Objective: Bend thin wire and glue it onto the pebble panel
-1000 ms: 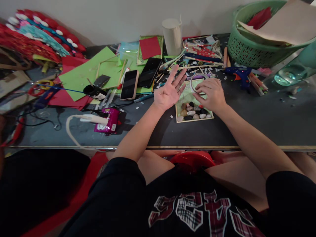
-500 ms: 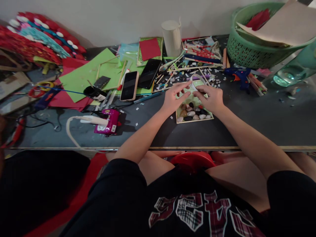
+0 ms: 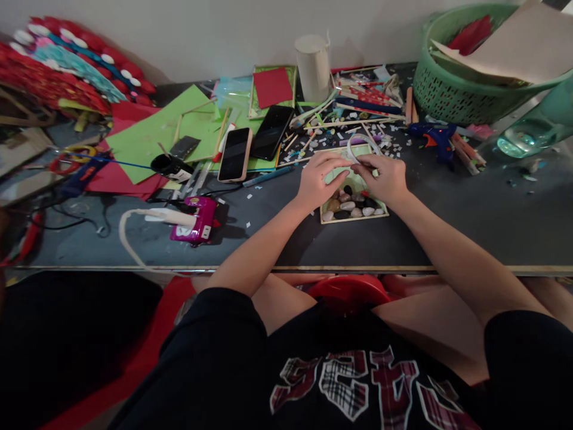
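My left hand (image 3: 319,179) and my right hand (image 3: 384,177) meet over a small wooden-framed green board (image 3: 353,216) on the dark table. Both pinch a thin white ring of tape (image 3: 362,142) that loops up beyond my fingers. A row of small coloured pebbles (image 3: 353,206) lies along the board's near edge, just below my hands.
Two phones (image 3: 235,154) lie left of my hands on green paper (image 3: 152,134). A magenta device (image 3: 199,218) with a white cable sits near the front edge. A blue glue gun (image 3: 433,135), a green basket (image 3: 465,89), a white paper cylinder (image 3: 312,65) and scattered sticks crowd the back.
My left hand, open and raised a second ago, came down and closed on the white ring beside my right hand. My right hand stayed on the ring.
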The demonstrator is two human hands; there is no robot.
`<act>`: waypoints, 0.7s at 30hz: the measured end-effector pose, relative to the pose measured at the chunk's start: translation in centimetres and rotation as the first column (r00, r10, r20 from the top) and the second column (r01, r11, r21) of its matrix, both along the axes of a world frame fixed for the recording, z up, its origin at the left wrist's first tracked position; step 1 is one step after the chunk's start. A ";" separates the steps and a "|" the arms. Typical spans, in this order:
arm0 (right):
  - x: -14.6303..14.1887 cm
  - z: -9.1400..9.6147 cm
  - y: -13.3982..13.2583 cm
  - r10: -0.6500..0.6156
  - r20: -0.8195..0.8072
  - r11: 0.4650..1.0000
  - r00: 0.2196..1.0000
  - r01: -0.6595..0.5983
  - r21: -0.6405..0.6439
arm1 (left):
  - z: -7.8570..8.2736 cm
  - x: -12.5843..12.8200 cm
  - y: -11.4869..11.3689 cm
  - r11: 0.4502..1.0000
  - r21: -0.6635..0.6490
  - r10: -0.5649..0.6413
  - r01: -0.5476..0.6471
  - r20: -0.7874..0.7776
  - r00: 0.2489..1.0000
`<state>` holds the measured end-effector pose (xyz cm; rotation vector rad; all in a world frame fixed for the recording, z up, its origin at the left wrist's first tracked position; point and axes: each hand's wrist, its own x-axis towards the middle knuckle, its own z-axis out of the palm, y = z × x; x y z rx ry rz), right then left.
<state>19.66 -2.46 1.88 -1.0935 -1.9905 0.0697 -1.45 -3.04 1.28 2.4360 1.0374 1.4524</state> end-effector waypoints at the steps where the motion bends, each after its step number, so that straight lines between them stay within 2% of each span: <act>1: 0.0 0.0 0.0 -0.011 0.008 1.000 1.000 0.011 0.001 | 0.1 0.0 -0.1 1.000 -0.006 -0.002 0.002 0.001 1.000; 8: 0.1 0.1 0.0 -0.018 0.046 1.000 0.999 0.019 -0.008 | 0.2 0.1 -0.1 0.999 -0.016 0.043 -0.043 -0.013 0.999; 14: 0.1 -0.2 0.0 -0.004 0.118 1.000 0.993 0.007 -0.027 | -0.1 -0.1 0.3 0.988 0.131 0.099 -0.084 -0.111 0.989; 21: 0.1 0.2 0.0 0.122 0.218 0.992 0.968 -0.116 -0.040 | -0.3 -0.1 0.4 0.985 0.141 0.125 -0.099 -0.191 0.974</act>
